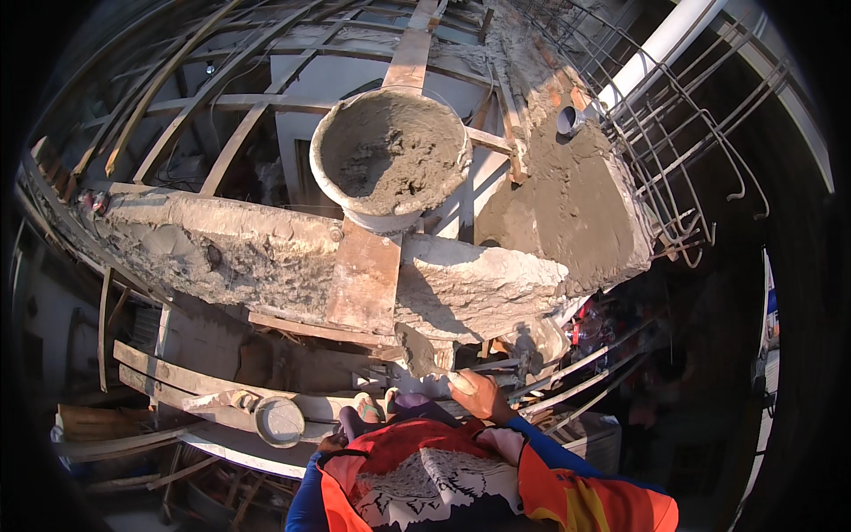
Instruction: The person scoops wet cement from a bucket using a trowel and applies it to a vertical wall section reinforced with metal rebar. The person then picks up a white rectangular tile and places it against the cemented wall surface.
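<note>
Harsh sunlight, deep shadows, fisheye bending, dark rim.

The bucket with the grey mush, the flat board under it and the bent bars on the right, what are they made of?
The bucket looks like plastic or metal; a crust of grey mortar hides its surface. The mush inside looks like wet cement mortar, grey and lumpy. The board seems to be wood, flat and brownish. The bent bars look like steel rebar, thin, dark and hooked. The right hand holds a trowel, mortar-coated, probably metal.

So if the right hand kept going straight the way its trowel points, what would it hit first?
Probably the underside of the rough concrete beam. The right hand holds a trowel angled up toward it, and the blade already looks close to that surface, though depth is hard to judge in this view.
</note>
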Demonstrator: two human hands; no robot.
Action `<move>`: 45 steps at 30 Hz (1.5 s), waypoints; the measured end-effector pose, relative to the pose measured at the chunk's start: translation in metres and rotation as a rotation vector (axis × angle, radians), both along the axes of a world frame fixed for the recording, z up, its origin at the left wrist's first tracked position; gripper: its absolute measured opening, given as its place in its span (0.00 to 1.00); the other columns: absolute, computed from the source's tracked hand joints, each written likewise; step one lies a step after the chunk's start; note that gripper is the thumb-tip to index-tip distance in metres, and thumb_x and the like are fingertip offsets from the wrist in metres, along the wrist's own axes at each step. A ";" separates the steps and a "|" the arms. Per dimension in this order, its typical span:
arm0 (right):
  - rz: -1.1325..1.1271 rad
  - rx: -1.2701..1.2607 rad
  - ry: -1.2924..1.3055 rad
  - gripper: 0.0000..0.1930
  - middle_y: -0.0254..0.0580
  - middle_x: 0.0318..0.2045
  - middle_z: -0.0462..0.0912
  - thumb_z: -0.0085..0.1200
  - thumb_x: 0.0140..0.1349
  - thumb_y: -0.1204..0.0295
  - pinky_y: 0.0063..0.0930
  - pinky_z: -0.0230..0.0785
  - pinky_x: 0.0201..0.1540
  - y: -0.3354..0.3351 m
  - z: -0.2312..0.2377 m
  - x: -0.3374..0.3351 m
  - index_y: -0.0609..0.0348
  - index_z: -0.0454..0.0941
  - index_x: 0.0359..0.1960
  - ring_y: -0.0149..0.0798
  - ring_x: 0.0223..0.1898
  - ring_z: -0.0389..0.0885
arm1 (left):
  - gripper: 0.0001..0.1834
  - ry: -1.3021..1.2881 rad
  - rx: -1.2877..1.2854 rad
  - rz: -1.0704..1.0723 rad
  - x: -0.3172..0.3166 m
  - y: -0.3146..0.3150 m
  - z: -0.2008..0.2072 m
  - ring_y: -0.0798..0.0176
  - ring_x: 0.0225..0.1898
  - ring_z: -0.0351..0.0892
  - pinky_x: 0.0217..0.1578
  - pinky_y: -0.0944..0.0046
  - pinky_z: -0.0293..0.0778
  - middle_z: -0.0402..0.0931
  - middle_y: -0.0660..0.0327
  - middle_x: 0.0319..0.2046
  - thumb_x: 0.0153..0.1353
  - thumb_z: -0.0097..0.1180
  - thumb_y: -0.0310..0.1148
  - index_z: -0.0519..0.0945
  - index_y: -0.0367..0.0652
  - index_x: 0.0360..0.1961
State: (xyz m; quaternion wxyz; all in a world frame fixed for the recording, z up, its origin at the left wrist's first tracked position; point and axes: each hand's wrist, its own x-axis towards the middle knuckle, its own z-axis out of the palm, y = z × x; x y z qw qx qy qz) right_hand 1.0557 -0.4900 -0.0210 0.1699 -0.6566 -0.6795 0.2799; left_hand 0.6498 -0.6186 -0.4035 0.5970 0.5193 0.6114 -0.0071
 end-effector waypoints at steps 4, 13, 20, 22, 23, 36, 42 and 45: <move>0.057 0.062 -0.013 0.14 0.49 0.31 0.84 0.62 0.62 0.61 0.45 0.73 0.40 -0.005 -0.010 0.021 0.57 0.77 0.39 0.56 0.35 0.84 | 0.25 -0.067 0.352 -0.268 0.010 0.002 0.014 0.43 0.53 0.81 0.53 0.50 0.76 0.82 0.48 0.49 0.65 0.52 0.55 0.81 0.52 0.53; 0.010 -0.041 0.041 0.12 0.54 0.26 0.80 0.62 0.63 0.64 0.45 0.71 0.32 -0.009 -0.032 0.078 0.60 0.75 0.35 0.60 0.32 0.82 | 0.33 0.026 0.031 0.261 0.060 0.006 0.064 0.41 0.55 0.80 0.54 0.50 0.73 0.82 0.42 0.48 0.65 0.51 0.62 0.82 0.45 0.55; -0.018 -0.096 0.055 0.13 0.55 0.26 0.79 0.62 0.62 0.63 0.47 0.71 0.34 -0.016 -0.054 0.113 0.60 0.76 0.36 0.61 0.33 0.81 | 0.40 -0.005 0.067 0.214 0.074 0.013 0.049 0.33 0.56 0.76 0.55 0.45 0.71 0.80 0.37 0.48 0.64 0.44 0.67 0.79 0.40 0.56; -0.045 -0.159 0.018 0.17 0.55 0.28 0.80 0.61 0.63 0.58 0.47 0.71 0.37 -0.020 -0.064 0.123 0.60 0.76 0.37 0.61 0.35 0.81 | 0.39 0.016 0.030 0.234 0.076 0.006 0.039 0.32 0.56 0.75 0.55 0.43 0.71 0.79 0.36 0.48 0.65 0.42 0.67 0.79 0.42 0.57; -0.041 -0.181 0.009 0.18 0.56 0.29 0.80 0.59 0.63 0.56 0.47 0.71 0.38 -0.022 -0.070 0.129 0.61 0.76 0.38 0.61 0.35 0.81 | 0.38 -0.019 0.080 0.171 0.074 0.006 0.034 0.31 0.56 0.75 0.55 0.44 0.71 0.78 0.34 0.49 0.65 0.41 0.66 0.78 0.43 0.58; 0.024 -0.232 -0.090 0.21 0.57 0.35 0.84 0.61 0.59 0.54 0.47 0.73 0.41 -0.063 -0.162 0.183 0.60 0.81 0.43 0.58 0.39 0.83 | 0.28 0.027 0.101 0.052 0.088 -0.006 0.042 0.37 0.55 0.78 0.53 0.48 0.73 0.80 0.40 0.50 0.71 0.45 0.56 0.78 0.47 0.58; -0.092 -0.231 -0.034 0.27 0.59 0.38 0.85 0.62 0.56 0.50 0.48 0.74 0.43 -0.065 -0.167 0.178 0.59 0.82 0.48 0.56 0.40 0.85 | 0.26 -0.110 0.174 -0.037 0.097 0.028 0.108 0.39 0.54 0.79 0.53 0.49 0.74 0.81 0.41 0.49 0.72 0.46 0.54 0.79 0.47 0.58; -0.146 -0.334 0.038 0.28 0.59 0.40 0.85 0.62 0.56 0.50 0.48 0.75 0.46 -0.064 -0.173 0.172 0.59 0.82 0.50 0.58 0.43 0.84 | 0.26 -0.198 0.224 -0.120 0.106 0.060 0.166 0.39 0.54 0.80 0.53 0.49 0.74 0.81 0.42 0.49 0.72 0.47 0.53 0.79 0.47 0.58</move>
